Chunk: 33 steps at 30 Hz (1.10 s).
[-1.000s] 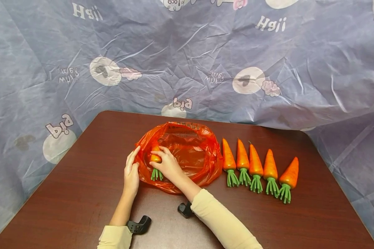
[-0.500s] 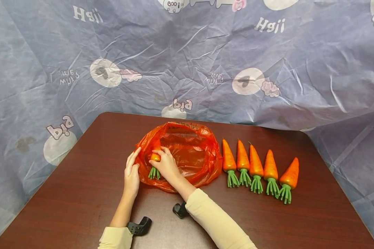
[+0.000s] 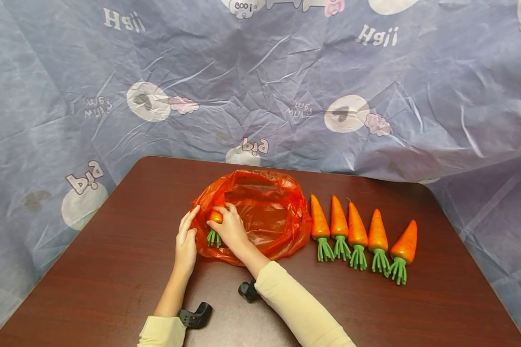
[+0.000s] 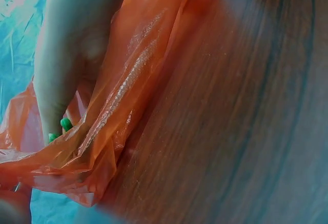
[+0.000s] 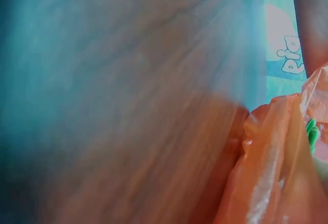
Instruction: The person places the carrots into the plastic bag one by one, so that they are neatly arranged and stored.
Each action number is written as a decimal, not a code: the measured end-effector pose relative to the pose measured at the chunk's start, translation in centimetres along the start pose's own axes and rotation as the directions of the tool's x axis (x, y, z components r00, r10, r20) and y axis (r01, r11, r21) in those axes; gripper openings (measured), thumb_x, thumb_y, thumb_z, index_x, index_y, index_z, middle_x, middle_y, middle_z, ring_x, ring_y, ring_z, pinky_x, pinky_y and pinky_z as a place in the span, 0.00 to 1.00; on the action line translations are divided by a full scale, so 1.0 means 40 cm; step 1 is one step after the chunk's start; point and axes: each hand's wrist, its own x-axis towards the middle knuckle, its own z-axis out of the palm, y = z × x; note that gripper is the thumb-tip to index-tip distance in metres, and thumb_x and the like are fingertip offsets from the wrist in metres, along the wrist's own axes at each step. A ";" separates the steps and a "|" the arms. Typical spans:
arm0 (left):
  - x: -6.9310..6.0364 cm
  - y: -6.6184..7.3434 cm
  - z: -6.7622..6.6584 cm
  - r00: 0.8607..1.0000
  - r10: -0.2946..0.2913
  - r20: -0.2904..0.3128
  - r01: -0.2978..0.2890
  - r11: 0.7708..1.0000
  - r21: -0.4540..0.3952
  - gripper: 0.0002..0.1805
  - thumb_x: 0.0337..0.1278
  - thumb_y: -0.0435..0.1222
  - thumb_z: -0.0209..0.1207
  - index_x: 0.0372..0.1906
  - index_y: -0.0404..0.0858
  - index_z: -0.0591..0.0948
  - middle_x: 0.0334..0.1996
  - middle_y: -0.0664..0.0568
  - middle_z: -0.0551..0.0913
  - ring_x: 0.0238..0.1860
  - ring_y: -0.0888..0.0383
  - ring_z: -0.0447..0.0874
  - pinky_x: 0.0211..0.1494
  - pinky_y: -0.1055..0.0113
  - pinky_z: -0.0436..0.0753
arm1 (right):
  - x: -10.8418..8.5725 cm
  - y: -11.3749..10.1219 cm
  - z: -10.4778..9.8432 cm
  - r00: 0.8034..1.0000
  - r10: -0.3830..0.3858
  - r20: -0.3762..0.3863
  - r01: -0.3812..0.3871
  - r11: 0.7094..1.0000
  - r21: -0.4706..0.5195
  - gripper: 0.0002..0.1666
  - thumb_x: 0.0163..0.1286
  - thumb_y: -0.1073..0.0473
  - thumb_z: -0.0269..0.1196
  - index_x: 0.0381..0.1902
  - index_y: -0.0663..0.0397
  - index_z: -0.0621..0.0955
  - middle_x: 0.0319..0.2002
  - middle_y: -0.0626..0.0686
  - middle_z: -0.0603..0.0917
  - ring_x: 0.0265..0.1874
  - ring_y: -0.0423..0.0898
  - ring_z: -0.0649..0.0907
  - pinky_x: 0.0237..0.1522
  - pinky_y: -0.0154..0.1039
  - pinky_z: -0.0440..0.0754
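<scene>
- Cloth point(image 3: 260, 86) hangs behind the worktop point(image 3: 113, 270); the right hand point(image 3: 232, 229) covers part of the held carrot point(image 3: 216, 217).
- It is pinched by thumb and fingers, inside the bag point(image 3: 296, 205).
- The left hand point(image 3: 186, 243), fingers nearly straight, touches the bag's left side.
- One held carrot; five loose carrots point(image 3: 357, 229) right of the one bag.

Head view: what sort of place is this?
Likely a staged recording corner: creased printed sheeting hangs close behind a brown table, and black wrist-worn devices are in view.
</scene>
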 end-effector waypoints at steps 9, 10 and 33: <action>-0.001 -0.003 0.000 1.000 0.014 0.017 -0.014 1.000 -0.002 0.29 0.53 0.18 0.36 0.60 0.31 0.69 0.62 0.40 0.64 0.60 0.72 0.59 0.61 0.86 0.57 | -0.008 -0.003 0.012 0.999 -0.042 0.028 0.044 0.998 -0.048 0.25 0.56 0.53 0.65 0.52 0.52 0.78 0.58 0.61 0.71 0.49 0.58 0.79 0.51 0.48 0.77; -0.002 -0.004 0.000 1.000 0.012 0.019 -0.012 1.000 0.001 0.29 0.53 0.18 0.36 0.60 0.32 0.69 0.62 0.41 0.64 0.60 0.72 0.59 0.61 0.86 0.57 | -0.008 -0.002 0.013 0.998 -0.045 0.032 0.047 0.997 -0.053 0.25 0.56 0.53 0.65 0.53 0.52 0.78 0.58 0.61 0.71 0.49 0.58 0.78 0.52 0.49 0.76; -0.008 0.052 -0.001 0.998 -0.070 0.003 0.070 0.995 0.071 0.28 0.58 0.21 0.39 0.64 0.34 0.64 0.65 0.43 0.63 0.64 0.64 0.58 0.60 0.87 0.58 | -0.026 -0.027 -0.096 0.972 -0.048 0.228 0.074 0.992 -0.104 0.32 0.64 0.46 0.54 0.64 0.49 0.67 0.69 0.54 0.60 0.66 0.53 0.63 0.64 0.51 0.63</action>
